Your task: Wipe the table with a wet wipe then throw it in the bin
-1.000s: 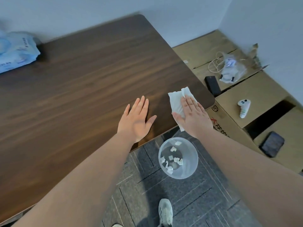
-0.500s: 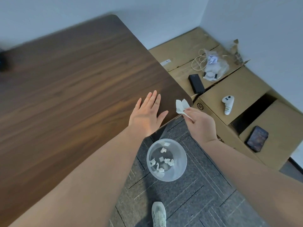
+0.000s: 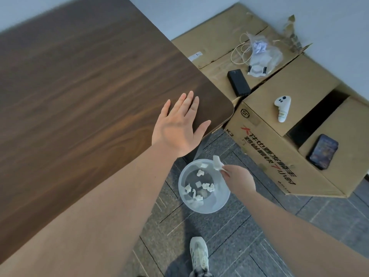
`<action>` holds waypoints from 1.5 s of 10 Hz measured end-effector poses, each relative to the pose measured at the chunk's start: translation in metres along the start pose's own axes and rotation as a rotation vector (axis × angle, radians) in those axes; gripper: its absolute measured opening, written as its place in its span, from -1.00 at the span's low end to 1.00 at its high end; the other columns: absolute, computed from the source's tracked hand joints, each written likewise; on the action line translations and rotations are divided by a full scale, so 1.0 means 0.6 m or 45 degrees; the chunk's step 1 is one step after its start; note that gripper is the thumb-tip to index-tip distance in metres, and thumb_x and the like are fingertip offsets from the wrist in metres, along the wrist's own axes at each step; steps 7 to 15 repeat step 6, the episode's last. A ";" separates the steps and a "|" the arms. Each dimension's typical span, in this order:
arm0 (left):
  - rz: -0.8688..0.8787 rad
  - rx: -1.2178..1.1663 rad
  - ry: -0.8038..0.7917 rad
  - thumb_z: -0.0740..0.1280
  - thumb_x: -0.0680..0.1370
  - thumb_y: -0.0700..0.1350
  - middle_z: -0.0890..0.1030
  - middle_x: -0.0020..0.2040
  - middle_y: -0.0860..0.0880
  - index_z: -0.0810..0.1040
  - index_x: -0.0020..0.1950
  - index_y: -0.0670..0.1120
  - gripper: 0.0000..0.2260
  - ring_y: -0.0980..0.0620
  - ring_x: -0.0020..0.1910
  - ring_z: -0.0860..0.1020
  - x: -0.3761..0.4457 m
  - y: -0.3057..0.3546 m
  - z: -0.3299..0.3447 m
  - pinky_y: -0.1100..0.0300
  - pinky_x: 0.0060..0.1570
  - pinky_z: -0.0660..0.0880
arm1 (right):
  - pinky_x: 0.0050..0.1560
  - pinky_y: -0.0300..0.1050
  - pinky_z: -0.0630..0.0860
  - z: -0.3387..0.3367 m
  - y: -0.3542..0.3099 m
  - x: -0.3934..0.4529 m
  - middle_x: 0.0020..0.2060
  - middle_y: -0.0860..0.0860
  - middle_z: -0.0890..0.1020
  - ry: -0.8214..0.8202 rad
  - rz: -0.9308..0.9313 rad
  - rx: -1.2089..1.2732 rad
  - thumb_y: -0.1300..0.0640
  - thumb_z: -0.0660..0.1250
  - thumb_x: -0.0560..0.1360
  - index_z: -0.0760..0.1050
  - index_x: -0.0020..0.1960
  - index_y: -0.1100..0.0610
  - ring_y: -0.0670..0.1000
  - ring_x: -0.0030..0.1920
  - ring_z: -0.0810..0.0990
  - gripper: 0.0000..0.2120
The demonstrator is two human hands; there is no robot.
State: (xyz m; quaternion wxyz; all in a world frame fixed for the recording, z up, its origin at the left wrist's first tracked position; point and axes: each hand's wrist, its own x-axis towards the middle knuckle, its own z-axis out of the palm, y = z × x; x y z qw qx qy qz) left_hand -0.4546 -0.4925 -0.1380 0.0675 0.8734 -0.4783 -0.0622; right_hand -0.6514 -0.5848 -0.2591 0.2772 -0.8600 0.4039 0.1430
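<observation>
- The wet wipe (image 3: 217, 162) was a small white crumpled wad, pinched at the fingertips of the right hand (image 3: 238, 179), right over the bin's rim at its 2 o'clock edge.
- One bin (image 3: 203, 185), clear and round, stood on the grey carpet; roughly seven or eight white scraps lay at its bottom, too small to count surely.
- One table (image 3: 79, 100), dark wood grain, sat at 10 o'clock from the bin.
- The right hand was knuckles-up, fingers clenched on the wipe, forearm running in from 5 o'clock.
- The left hand (image 3: 179, 126) lay flat near the table's corner, fingers released and together, thumb splayed past the edge.
- One shoe (image 3: 199, 256) showed at 6 o'clock of the bin.
</observation>
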 end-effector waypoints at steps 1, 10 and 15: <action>0.007 -0.010 0.020 -0.12 0.57 0.27 -0.03 0.58 0.04 -0.02 0.55 -0.02 -0.38 0.11 0.53 -0.09 0.001 -0.002 0.003 0.05 0.49 -0.15 | -0.26 -0.03 0.50 0.047 0.004 0.013 -0.25 0.07 0.63 -0.082 0.027 0.015 0.04 0.15 0.59 0.56 -0.13 0.12 0.14 -0.19 0.59 -0.73; 0.002 -0.017 0.086 -0.08 0.57 0.27 0.04 0.57 0.04 0.04 0.54 0.00 -0.39 0.12 0.53 -0.03 0.004 0.002 0.009 0.04 0.50 -0.09 | 0.17 -0.02 0.45 0.150 -0.001 0.058 0.33 0.03 0.49 -0.348 0.152 0.075 -0.09 0.19 0.57 0.27 0.45 0.07 0.09 0.25 0.50 -0.51; 0.002 -0.017 0.086 -0.08 0.57 0.27 0.04 0.57 0.04 0.04 0.54 0.00 -0.39 0.12 0.53 -0.03 0.004 0.002 0.009 0.04 0.50 -0.09 | 0.17 -0.02 0.45 0.150 -0.001 0.058 0.33 0.03 0.49 -0.348 0.152 0.075 -0.09 0.19 0.57 0.27 0.45 0.07 0.09 0.25 0.50 -0.51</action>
